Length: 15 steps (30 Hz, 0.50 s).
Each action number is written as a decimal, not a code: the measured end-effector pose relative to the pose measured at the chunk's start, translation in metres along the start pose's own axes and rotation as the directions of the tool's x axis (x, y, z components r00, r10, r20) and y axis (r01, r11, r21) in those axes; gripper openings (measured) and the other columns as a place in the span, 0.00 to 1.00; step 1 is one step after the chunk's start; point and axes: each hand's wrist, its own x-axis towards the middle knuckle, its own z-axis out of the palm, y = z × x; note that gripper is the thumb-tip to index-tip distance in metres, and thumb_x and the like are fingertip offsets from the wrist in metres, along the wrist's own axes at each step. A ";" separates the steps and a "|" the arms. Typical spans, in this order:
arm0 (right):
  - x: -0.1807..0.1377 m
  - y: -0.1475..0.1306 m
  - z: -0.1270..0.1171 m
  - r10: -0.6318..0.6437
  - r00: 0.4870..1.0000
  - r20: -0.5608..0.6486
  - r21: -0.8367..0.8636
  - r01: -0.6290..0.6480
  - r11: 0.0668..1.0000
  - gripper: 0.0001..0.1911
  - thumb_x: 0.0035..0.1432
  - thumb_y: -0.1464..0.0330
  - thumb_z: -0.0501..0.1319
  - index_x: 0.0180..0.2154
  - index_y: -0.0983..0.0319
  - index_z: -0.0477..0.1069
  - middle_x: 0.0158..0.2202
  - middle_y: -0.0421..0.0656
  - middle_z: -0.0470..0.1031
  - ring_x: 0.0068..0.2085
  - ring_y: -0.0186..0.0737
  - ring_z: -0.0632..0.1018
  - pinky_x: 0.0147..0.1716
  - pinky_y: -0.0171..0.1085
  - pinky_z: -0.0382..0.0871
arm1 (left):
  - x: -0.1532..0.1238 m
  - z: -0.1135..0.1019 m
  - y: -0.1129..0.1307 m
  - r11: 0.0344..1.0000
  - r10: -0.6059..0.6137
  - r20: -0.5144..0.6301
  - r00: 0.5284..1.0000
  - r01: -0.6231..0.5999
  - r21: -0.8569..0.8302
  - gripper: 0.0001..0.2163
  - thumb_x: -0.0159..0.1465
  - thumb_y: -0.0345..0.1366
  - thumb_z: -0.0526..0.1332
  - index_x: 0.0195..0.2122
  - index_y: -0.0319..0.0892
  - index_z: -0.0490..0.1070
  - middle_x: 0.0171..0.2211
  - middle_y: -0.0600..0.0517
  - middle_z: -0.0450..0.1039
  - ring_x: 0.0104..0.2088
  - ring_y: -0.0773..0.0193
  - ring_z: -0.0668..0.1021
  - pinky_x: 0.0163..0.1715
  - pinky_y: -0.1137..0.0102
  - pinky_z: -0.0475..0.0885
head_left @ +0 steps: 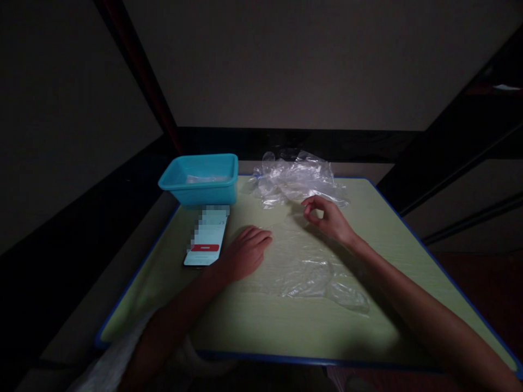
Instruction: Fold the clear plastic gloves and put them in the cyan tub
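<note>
My left hand [245,251] lies palm down on the green table, fingers together and stretched flat, touching the left edge of a clear plastic glove [310,269] spread out before me. My right hand [327,216] hovers just past the glove's far end, thumb and forefinger curled toward each other in a loose pinch; I cannot make out anything between them. A heap of crumpled clear plastic gloves [294,178] lies beyond my right hand. A phone [207,239] with a lit screen rests beside my left hand.
A turquoise plastic tub [200,179] with clear plastic inside stands at the table's back left. The table [261,332] has a blue rim. Dark walls and rails surround it; the room is dim.
</note>
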 end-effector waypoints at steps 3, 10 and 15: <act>-0.015 -0.016 -0.007 -0.042 0.999 -0.006 0.036 0.042 0.998 0.07 0.49 0.73 0.57 0.35 0.62 0.67 0.29 0.41 0.74 0.33 0.39 0.75 0.36 0.38 0.67 | 0.000 0.000 0.001 1.000 -0.011 -0.010 1.000 0.011 0.004 0.15 0.57 0.23 0.52 0.44 0.34 0.69 0.46 0.43 0.72 0.46 0.57 0.72 0.50 0.60 0.65; -0.042 -0.039 -0.015 -0.172 0.961 0.218 0.004 0.176 0.984 0.08 0.53 0.76 0.53 0.34 0.61 0.66 0.30 0.41 0.73 0.33 0.38 0.74 0.35 0.39 0.68 | 0.002 -0.001 0.001 0.998 -0.065 0.003 0.998 0.065 -0.006 0.13 0.58 0.25 0.53 0.43 0.36 0.70 0.45 0.45 0.72 0.45 0.57 0.71 0.49 0.61 0.66; -0.051 -0.038 -0.017 -0.249 0.895 0.371 -0.068 0.294 0.953 0.08 0.53 0.77 0.54 0.34 0.60 0.66 0.32 0.41 0.73 0.36 0.40 0.75 0.40 0.42 0.67 | 0.002 -0.002 0.002 0.994 -0.111 0.004 0.994 0.111 0.005 0.12 0.58 0.25 0.54 0.42 0.36 0.70 0.44 0.44 0.72 0.44 0.56 0.72 0.48 0.60 0.67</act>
